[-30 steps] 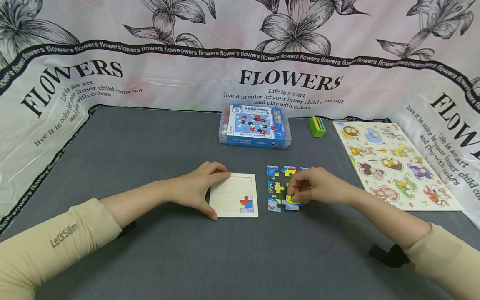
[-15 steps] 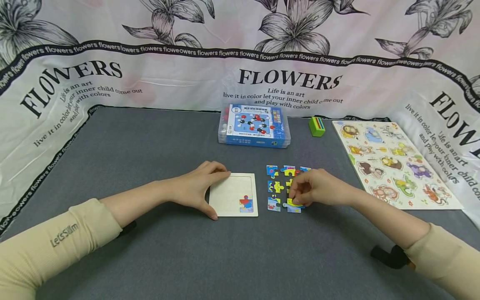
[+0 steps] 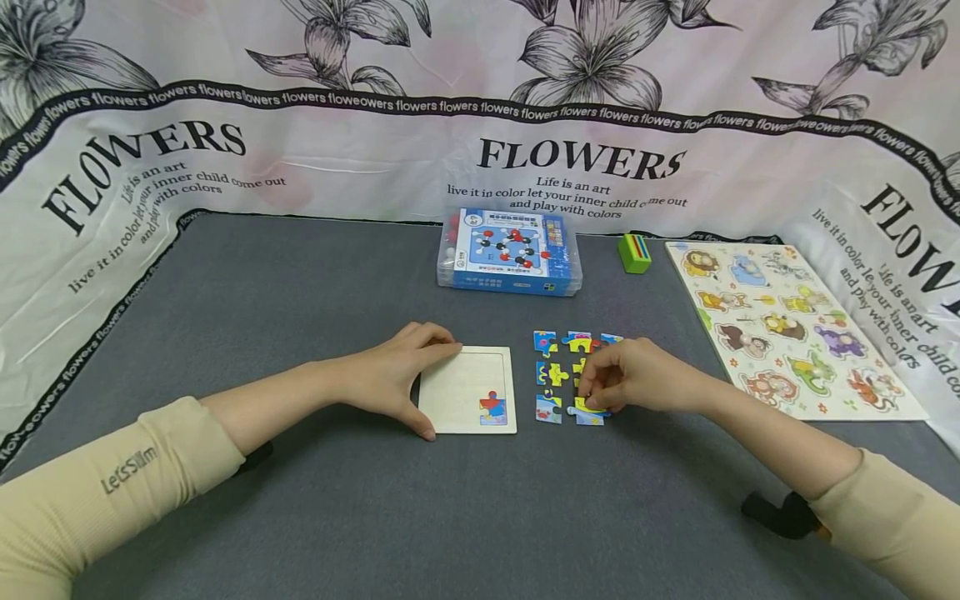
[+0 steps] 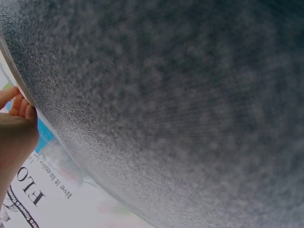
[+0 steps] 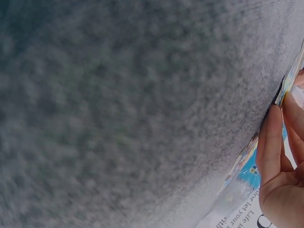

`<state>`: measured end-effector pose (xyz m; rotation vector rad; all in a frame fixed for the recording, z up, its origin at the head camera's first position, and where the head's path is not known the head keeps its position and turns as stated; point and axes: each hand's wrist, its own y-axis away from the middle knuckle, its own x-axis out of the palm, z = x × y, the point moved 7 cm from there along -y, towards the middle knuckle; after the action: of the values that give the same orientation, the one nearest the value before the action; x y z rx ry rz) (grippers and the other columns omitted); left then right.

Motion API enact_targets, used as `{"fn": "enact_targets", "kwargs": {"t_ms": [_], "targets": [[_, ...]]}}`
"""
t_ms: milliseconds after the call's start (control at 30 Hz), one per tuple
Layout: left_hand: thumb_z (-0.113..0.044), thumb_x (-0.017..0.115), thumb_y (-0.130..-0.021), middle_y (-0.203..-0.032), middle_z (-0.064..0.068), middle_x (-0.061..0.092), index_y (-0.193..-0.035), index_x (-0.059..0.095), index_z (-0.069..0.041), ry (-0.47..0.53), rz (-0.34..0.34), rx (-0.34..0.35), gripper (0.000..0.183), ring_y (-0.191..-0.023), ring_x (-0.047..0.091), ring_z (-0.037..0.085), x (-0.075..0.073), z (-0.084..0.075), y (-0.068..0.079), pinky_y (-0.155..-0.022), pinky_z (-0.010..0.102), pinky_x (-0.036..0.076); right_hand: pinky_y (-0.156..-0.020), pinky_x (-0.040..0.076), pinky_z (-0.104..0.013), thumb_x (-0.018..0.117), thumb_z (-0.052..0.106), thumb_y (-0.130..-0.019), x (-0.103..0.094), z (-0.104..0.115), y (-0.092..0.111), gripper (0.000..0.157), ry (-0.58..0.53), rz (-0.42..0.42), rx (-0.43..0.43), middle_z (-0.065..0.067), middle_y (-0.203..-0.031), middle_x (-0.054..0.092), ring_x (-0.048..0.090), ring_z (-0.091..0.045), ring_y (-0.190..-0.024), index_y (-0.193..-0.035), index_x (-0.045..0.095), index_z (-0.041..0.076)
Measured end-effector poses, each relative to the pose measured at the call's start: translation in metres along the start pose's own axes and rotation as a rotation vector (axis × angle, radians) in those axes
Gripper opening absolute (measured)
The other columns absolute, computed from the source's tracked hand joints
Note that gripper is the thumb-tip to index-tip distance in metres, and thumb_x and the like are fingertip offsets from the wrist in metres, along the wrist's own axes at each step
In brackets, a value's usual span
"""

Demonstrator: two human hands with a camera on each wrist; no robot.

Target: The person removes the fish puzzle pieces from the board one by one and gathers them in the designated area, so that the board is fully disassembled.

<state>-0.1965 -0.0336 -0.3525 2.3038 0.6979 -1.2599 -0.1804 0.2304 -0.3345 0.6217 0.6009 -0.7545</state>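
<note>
In the head view a small pale wooden puzzle tray (image 3: 457,392) lies on the grey cloth, one red-and-blue puzzle piece (image 3: 492,409) in its lower right corner. My left hand (image 3: 393,375) holds the tray by its left side, thumb at the near corner and fingers at the far one. Right of the tray, several jigsaw pieces (image 3: 555,373) lie spread in rows. My right hand (image 3: 637,375) pinches a yellow-and-blue jigsaw piece (image 3: 590,415) in the near row with thumb and fingers. The hand hides part of the rightmost pieces. Fingertips (image 5: 274,111) also show at the piece in the right wrist view.
Behind the tray stands a clear-lidded box (image 3: 510,254) with a molecule picture. A green striped block (image 3: 635,254) sits to its right. A large animal picture board (image 3: 795,333) lies at the right. A flower-printed cloth (image 3: 360,167) hangs along the back.
My right hand has shifted slightly right and nearer, and the near-row jigsaw piece has slid a little to the right with it. The left hand and the tray stay put.
</note>
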Motion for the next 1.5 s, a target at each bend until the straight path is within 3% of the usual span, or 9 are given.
{"fn": "enact_targets", "kwargs": {"t_ms": [233,400,633,1000,1200,1500], "targets": [[-0.052,0.088,-0.066,-0.149,0.005,0.035,-0.153,0.035,-0.008,0.003,-0.001,0.001,0.111,-0.133,0.032,0.022,-0.001,0.000,0.001,-0.108,0.040,0.040,-0.065,0.056,-0.028,0.072,0.015,-0.089,-0.005,0.004,0.000,0.005,0.018,-0.028,0.017,0.000,-0.076,0.069,0.064,-0.011,-0.066,-0.094,0.071,0.014],[-0.051,0.088,-0.066,-0.149,0.005,0.036,-0.153,0.035,-0.008,0.003,-0.002,0.001,0.111,-0.133,0.032,0.022,-0.001,-0.001,0.001,-0.108,0.040,0.040,-0.063,0.055,-0.028,0.072,0.016,-0.089,-0.004,0.010,-0.006,0.005,0.033,-0.034,-0.021,0.000,-0.074,0.067,0.061,-0.009,-0.064,-0.094,0.071,0.015],[-0.051,0.088,-0.066,-0.149,0.005,0.036,-0.152,0.035,-0.008,0.002,-0.003,0.004,0.110,-0.133,0.033,0.022,0.000,-0.001,0.001,-0.108,0.040,0.041,-0.060,0.049,-0.023,0.074,0.017,-0.087,0.006,0.023,-0.021,0.007,0.045,-0.022,-0.094,0.002,-0.074,0.068,0.058,-0.005,-0.064,-0.093,0.072,0.016],[-0.050,0.088,-0.066,-0.149,0.005,0.036,-0.152,0.036,-0.008,0.008,0.000,-0.004,0.109,-0.133,0.033,0.021,-0.001,-0.002,0.001,-0.107,0.040,0.041,-0.066,0.052,-0.023,0.078,0.015,-0.084,0.025,0.058,-0.045,0.013,0.071,0.036,-0.163,0.006,-0.079,0.069,0.062,-0.006,-0.072,-0.096,0.072,0.017],[-0.051,0.088,-0.066,-0.149,0.005,0.036,-0.153,0.035,-0.008,0.015,0.005,-0.005,0.110,-0.133,0.032,0.021,-0.001,-0.001,0.001,-0.108,0.040,0.040,-0.069,0.053,-0.023,0.079,0.013,-0.083,0.025,0.076,-0.055,0.014,0.092,0.013,-0.176,0.007,-0.081,0.068,0.061,-0.009,-0.076,-0.094,0.072,0.018],[-0.051,0.088,-0.066,-0.149,0.004,0.035,-0.152,0.035,-0.007,0.015,0.005,-0.001,0.110,-0.134,0.032,0.022,-0.002,-0.001,0.001,-0.109,0.041,0.039,-0.069,0.051,-0.022,0.081,0.014,-0.081,0.035,0.083,-0.070,0.018,0.093,0.060,-0.208,0.005,-0.084,0.066,0.059,-0.009,-0.078,-0.097,0.072,0.018]]}}
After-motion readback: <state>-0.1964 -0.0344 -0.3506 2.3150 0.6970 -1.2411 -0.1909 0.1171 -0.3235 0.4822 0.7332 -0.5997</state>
